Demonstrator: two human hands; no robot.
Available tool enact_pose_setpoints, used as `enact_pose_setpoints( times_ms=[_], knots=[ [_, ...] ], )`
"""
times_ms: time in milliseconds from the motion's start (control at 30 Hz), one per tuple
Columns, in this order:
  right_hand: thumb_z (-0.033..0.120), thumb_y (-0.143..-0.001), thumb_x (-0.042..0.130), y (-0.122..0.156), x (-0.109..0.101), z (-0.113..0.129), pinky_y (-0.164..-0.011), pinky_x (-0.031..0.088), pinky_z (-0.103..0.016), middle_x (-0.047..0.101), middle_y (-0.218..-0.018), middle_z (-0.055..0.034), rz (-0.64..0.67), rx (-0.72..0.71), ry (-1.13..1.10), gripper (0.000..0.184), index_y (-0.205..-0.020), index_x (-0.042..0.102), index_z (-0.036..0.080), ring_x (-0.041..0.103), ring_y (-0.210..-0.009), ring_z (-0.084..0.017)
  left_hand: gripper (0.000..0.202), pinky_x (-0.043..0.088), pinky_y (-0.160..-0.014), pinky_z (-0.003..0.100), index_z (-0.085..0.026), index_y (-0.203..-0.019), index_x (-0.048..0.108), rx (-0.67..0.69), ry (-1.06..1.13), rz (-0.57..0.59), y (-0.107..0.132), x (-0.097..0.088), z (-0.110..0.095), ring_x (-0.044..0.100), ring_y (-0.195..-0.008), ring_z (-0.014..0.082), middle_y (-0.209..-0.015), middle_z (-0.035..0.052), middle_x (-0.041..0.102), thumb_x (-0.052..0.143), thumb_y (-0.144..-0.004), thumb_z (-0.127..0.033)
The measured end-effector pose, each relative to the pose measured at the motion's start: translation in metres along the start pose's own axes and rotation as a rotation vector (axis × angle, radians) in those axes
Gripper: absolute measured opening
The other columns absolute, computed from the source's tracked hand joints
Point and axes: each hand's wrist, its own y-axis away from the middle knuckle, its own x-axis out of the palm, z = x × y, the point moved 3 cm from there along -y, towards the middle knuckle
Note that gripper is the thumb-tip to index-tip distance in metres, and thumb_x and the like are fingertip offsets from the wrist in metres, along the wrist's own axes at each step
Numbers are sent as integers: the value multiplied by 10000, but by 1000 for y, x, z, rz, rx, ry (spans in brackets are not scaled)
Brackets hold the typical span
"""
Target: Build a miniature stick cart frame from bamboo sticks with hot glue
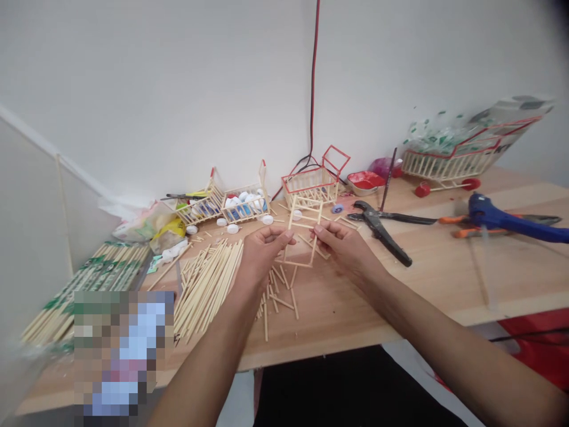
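Note:
Between my two hands is a small rectangular frame built of thin wooden sticks, with crossbars, tilted up above the table. My left hand pinches its left side between thumb and fingers. On the right side, my right hand grips it the same way. Short cut sticks lie scattered on the wood below it. Beside my left forearm rests a thick pile of long wooden sticks. A small stick-built cart with red edges stands just behind the frame.
Two small carts with white wheels stand at the back left. A larger red-wheeled cart holds plastic packets at the right. Black pliers, a blue glue gun and a red paint dish lie right. Wrapped sticks lie left.

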Motion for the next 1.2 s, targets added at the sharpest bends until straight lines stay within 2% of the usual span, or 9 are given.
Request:
enact_pose_setpoints(
  times_ms=[167,333,433,533,667,833,933,1067,1200],
  knots=[
    [541,-740,698,-2,-1,-4,-495,305,-225,595,-675,7,49,38,2,353,-802,693,194,444,-548,-79,183,435,-666,255,-158,-739,702,167,-62,-30,2,-1,-6,594,-646,129,-696,28,709,761,-677,-320],
    [487,-754,701,-3,-3,-3,-617,408,-231,678,-1098,-46,18,19,24,373,-1044,688,252,597,-851,-140,104,421,-663,269,-207,-766,738,421,-315,-198,14,-1,-22,576,-683,150,-738,9,701,741,-715,-297],
    [463,-765,693,-3,-5,-2,-641,417,-235,670,-1130,-41,-32,-11,41,363,-1063,666,256,595,-885,-143,53,427,-716,272,-224,-758,744,504,-376,-233,19,0,-27,580,-735,154,-755,3,697,730,-728,-265],
    [457,-768,690,-4,-5,-2,-634,415,-244,678,-1087,-44,-26,-2,43,359,-1057,656,247,600,-889,-158,104,431,-680,275,-215,-784,745,418,-316,-157,14,0,-21,578,-695,154,-739,10,700,717,-744,-307],
    [501,-784,665,-2,2,0,-698,434,-264,642,-1217,-52,88,82,-62,399,-1112,651,274,599,-1030,-189,166,454,-696,266,-184,-790,730,291,-104,-75,5,-2,-10,612,-703,148,-749,26,720,735,-723,-336],
    [546,-806,616,6,17,10,-821,441,-321,645,-1232,-62,267,143,-207,421,-1125,655,274,584,-1120,-217,163,477,-755,271,-174,-767,712,264,27,-63,2,-2,-8,637,-721,139,-725,14,714,756,-702,-317],
    [554,-845,559,9,22,13,-839,440,-327,659,-1207,-57,307,136,-248,396,-1100,668,271,576,-1146,-217,168,481,-760,281,-167,-746,702,251,34,-11,3,1,-8,640,-721,144,-725,20,713,760,-692,-316],
    [691,-814,499,9,23,13,-846,450,-349,695,-1107,-79,320,171,-291,536,-1042,695,246,614,-1065,-232,175,471,-728,266,-170,-746,700,220,34,-21,3,1,-6,631,-702,135,-719,15,715,762,-682,-321],
    [650,-752,631,9,24,9,-899,431,-347,689,-1103,-74,362,159,-302,504,-1043,702,245,609,-1040,-214,177,468,-717,263,-170,-743,699,217,44,-37,2,1,-6,633,-708,141,-705,16,712,765,-675,-319]
  ],
)
